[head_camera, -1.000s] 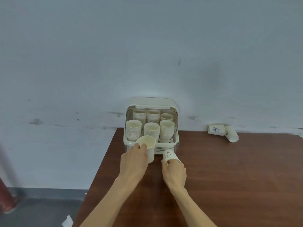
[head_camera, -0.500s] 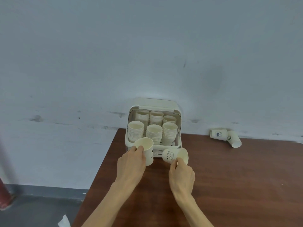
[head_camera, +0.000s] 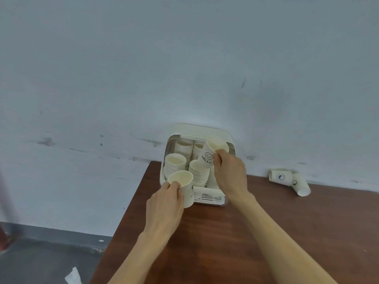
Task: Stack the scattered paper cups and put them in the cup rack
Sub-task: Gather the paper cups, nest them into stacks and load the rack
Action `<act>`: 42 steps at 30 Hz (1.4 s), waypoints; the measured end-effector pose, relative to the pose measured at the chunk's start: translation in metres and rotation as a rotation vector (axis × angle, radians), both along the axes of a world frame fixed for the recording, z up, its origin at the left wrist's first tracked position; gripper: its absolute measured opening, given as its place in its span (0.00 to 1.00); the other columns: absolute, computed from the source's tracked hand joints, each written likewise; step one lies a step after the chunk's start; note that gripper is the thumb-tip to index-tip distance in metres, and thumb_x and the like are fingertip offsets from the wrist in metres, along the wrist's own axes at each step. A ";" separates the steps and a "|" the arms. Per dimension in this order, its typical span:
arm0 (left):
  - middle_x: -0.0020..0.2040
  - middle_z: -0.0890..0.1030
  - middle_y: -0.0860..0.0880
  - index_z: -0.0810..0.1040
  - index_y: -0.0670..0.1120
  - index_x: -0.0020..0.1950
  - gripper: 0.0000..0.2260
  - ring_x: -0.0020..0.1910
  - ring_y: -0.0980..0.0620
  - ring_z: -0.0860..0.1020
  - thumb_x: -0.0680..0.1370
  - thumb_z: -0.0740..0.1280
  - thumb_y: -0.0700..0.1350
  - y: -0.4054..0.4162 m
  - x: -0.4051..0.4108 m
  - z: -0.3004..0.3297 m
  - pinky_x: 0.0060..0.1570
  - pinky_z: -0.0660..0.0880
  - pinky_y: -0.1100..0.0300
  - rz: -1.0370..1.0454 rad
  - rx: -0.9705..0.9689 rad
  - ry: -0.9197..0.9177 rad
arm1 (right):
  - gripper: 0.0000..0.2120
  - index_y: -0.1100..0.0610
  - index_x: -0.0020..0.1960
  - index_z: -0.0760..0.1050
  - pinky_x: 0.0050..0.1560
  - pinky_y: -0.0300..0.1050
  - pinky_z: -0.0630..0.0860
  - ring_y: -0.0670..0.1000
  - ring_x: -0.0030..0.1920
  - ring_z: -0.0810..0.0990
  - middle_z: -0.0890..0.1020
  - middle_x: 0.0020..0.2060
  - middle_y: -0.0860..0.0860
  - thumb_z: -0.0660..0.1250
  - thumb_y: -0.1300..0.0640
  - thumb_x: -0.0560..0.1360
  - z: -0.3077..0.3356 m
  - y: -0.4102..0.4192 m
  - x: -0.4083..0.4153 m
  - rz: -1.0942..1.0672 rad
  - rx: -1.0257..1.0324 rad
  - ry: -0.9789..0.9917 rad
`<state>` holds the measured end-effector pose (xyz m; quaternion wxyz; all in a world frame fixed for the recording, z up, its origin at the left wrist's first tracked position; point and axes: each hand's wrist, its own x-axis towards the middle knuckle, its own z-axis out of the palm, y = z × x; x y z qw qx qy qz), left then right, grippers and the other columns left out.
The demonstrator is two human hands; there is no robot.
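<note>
Pale blue wall behind, scuffed in places, and a dark wooden surface (head_camera: 235, 232) pushed up against it. At the back edge, just beyond both hands, sits the cream cup rack (head_camera: 202, 132), lid tipped back, packed with stacks of paper cups (head_camera: 198, 171).

Left hand (head_camera: 164, 203) is down low at the front-left corner of the rack, fingers curled round an upright cup (head_camera: 183, 186) with its open mouth facing up; that cup stands just in front of the rack, touching or very nearly touching its front rim.

Right hand (head_camera: 229, 173) is up higher and further back, over the right side of the rack. It grips a second cup, the smiley "HELLO" cup (head_camera: 210, 153), thumb and fingers wrapped round the side, the cup tilted with its mouth pointing up and away to the right. It hangs above the stacks, clear of them as far as I can tell.

Well off to the right of the right hand, against the wall, two more printed cups (head_camera: 289, 180) lie on their sides, touching one another. Down on the grey floor (head_camera: 41, 261), left of the left arm, there's a scrap of white paper (head_camera: 72, 278).
</note>
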<state>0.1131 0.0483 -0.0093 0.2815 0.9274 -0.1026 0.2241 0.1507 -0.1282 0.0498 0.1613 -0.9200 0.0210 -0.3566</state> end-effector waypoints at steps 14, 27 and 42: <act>0.43 0.69 0.55 0.74 0.49 0.53 0.11 0.37 0.54 0.72 0.82 0.54 0.49 0.009 0.004 0.009 0.35 0.65 0.61 0.026 -0.013 0.008 | 0.10 0.58 0.48 0.73 0.40 0.51 0.75 0.59 0.42 0.78 0.80 0.41 0.57 0.55 0.57 0.81 -0.016 0.003 0.039 0.016 -0.241 0.368; 0.45 0.76 0.49 0.76 0.47 0.55 0.13 0.41 0.47 0.76 0.82 0.53 0.48 0.006 0.035 0.057 0.37 0.70 0.56 0.060 0.056 -0.123 | 0.11 0.60 0.51 0.74 0.37 0.47 0.67 0.58 0.46 0.78 0.80 0.47 0.57 0.53 0.61 0.80 -0.030 0.007 0.036 0.017 -0.217 0.473; 0.54 0.75 0.47 0.71 0.43 0.61 0.12 0.43 0.46 0.77 0.79 0.57 0.37 -0.007 0.092 0.064 0.35 0.66 0.57 0.112 0.259 -0.103 | 0.23 0.58 0.70 0.61 0.41 0.47 0.65 0.58 0.52 0.73 0.77 0.53 0.56 0.55 0.66 0.75 -0.026 -0.001 0.012 0.062 -0.260 0.341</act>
